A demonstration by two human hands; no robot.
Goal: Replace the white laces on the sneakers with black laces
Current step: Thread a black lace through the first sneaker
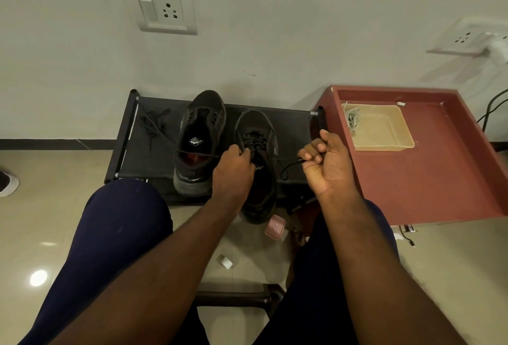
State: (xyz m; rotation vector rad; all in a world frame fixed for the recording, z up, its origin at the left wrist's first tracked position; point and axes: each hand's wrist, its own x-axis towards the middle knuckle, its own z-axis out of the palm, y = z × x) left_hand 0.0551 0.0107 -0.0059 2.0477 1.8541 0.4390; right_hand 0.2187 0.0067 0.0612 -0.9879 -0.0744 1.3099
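Observation:
Two black sneakers stand on a low black rack [154,163]. The left sneaker [200,135] has no lace in it. The right sneaker [257,135] carries a black lace [254,139] through its eyelets. My left hand [233,171] pinches the lace at the shoe's tongue, and one end runs taut to the left. My right hand [327,163] grips the other lace end, pulled out to the right of the shoe. A second black lace [152,124] lies loose on the rack's left part. White laces [351,119] lie in a beige tray [384,135].
The beige tray sits on a dark red table [439,174] to the right of the rack. A pink object [275,227] and a small white scrap [224,261] lie on the tiled floor between my knees. A white-soled shoe [8,182] is at the far left.

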